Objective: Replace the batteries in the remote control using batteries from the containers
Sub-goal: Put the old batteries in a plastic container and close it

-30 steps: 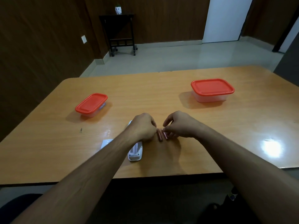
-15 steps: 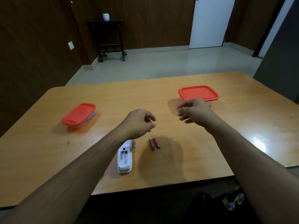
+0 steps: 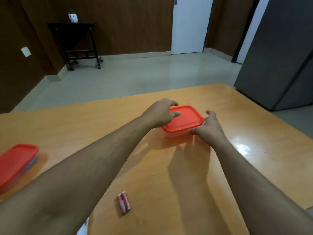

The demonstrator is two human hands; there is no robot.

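A clear container with a red lid (image 3: 185, 121) stands toward the table's far right. My left hand (image 3: 160, 114) lies over its left end, thumb on the lid and fingers curled past the far edge. At the near right corner, my right hand (image 3: 209, 128) clasps the rim, thumb on the front edge. Two reddish batteries (image 3: 123, 202) lie side by side on the table near me, untouched. Only a white sliver of the remote control (image 3: 83, 226) shows at the bottom edge; my left forearm hides the rest.
A second red-lidded container (image 3: 16, 162) sits at the left edge of view. The wooden table (image 3: 84, 126) ends just past the containers. A grey cabinet (image 3: 279, 56) stands at the right, a dark side table (image 3: 76, 41) against the far wall.
Both hands left the batteries and reached forward to the right container, now touching its lid and rim. The view swung right and forward; the batteries stayed on the table.
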